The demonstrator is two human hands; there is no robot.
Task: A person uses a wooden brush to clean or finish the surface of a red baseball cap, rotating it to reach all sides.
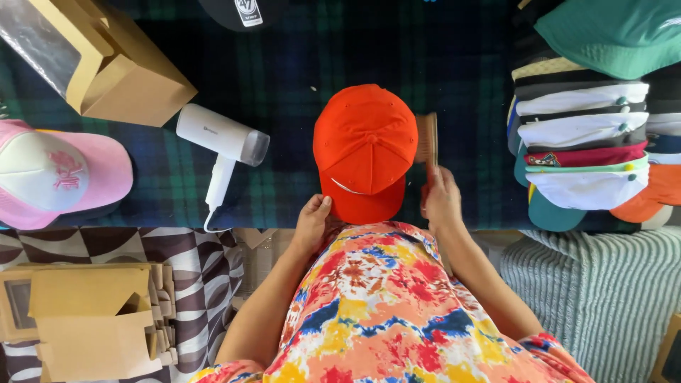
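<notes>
An orange cap [365, 145] lies on a dark plaid cloth [298, 78], its brim pointing toward me. My left hand [313, 220] grips the brim's near left edge. My right hand [441, 198] holds a wooden brush [426, 140] by its handle, and the bristles press against the cap's right side.
A white hair dryer [221, 145] lies left of the cap. A brown cardboard box [106, 60] stands at the back left, with a pink and white cap [57, 174] below it. A stack of several caps [589, 135] fills the right side. Flat cardboard boxes [92, 319] lie at lower left.
</notes>
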